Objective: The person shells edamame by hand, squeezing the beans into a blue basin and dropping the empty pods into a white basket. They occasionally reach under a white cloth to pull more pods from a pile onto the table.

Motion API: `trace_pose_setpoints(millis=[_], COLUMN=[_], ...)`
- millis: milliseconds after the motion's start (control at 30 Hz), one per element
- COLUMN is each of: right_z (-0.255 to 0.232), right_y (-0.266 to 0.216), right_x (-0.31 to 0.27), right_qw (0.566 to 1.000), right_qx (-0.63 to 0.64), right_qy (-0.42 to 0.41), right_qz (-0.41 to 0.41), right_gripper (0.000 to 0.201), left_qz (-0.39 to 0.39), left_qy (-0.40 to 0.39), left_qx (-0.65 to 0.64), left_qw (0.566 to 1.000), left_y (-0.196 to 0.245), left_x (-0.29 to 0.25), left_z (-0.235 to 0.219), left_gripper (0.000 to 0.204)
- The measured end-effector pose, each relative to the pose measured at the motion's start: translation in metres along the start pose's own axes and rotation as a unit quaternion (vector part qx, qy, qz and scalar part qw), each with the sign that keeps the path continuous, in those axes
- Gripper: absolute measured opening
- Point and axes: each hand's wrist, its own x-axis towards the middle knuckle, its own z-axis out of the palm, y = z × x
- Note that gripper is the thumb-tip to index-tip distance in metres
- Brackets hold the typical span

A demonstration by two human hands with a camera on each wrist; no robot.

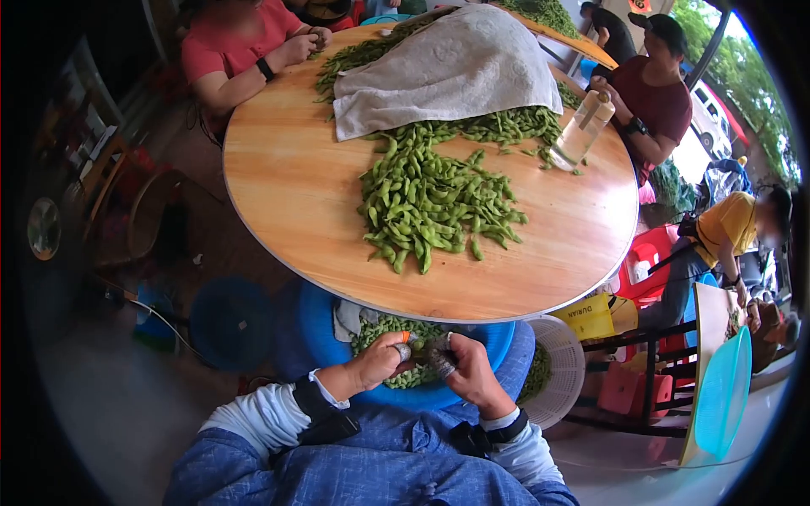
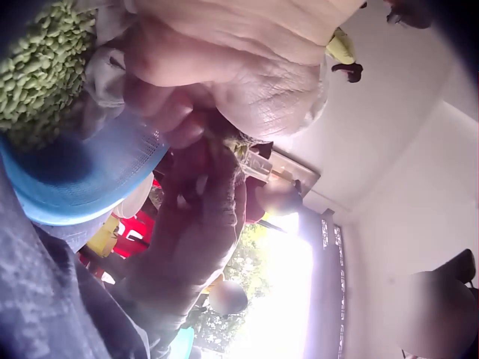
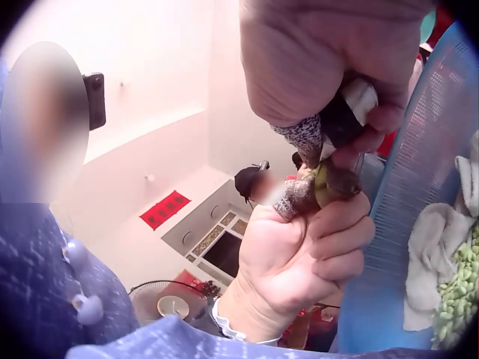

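Over the blue basin (image 1: 498, 341), my two hands meet at a green soybean pod (image 3: 322, 185). My left hand (image 1: 377, 364) pinches the pod between thumb and curled forefinger, as the right wrist view shows. My right hand (image 1: 477, 375) grips it from the other side, its thumb tip right at the pod. Speckled grey wraps cover both thumbs, and an orange band (image 1: 405, 336) shows on a left finger. Shelled green beans (image 1: 396, 329) lie in the basin under the hands, beside a crumpled grey cloth (image 1: 347, 319). Fingers hide much of the pod.
A heap of pods (image 1: 430, 202) lies on the round wooden table (image 1: 287, 185), partly under a grey towel (image 1: 456, 67). A clear bottle (image 1: 582, 131) stands at the right. A white basket (image 1: 565, 371) is beside the basin. Other people sit around the table.
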Motion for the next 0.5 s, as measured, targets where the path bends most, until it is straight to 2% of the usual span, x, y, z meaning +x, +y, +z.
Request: trace_pose_setpoints(millis=[33,133,233,333,367,467,500], right_z=[0.002,0.0,0.0,-0.006,-0.003,0.007,0.004], right_y=[0.001,0.008,-0.01,-0.001,-0.001,-0.007,-0.002], right_x=[0.002,0.002,0.003,0.004,0.004,0.006,0.006], right_qw=[1.0,0.999,0.998,0.997,0.997,0.998,0.999], right_qx=[0.002,-0.047,0.002,-0.064,-0.045,0.029,0.013], right_qy=[0.013,0.018,0.049,0.045,0.045,0.049,0.039], right_qz=[-0.003,-0.006,0.038,0.024,0.031,0.029,0.032], right_gripper=[0.006,0.008,0.011,0.012,0.012,0.01,0.009], left_qz=[0.003,0.012,0.047,0.092,0.133,0.162,0.157], left_qy=[0.045,-0.006,-0.056,-0.042,-0.045,-0.026,-0.028], left_qx=[-0.009,0.044,0.221,0.179,0.154,0.29,0.311], left_qw=[0.999,0.999,0.972,0.979,0.978,0.943,0.937], left_y=[-0.001,-0.012,0.003,0.011,0.015,-0.009,-0.005], left_x=[0.002,0.011,0.007,0.001,-0.005,0.014,0.014], left_z=[0.003,-0.011,-0.022,-0.019,-0.013,-0.029,-0.026], left_gripper=[0.024,0.026,0.028,0.037,0.037,0.028,0.019])
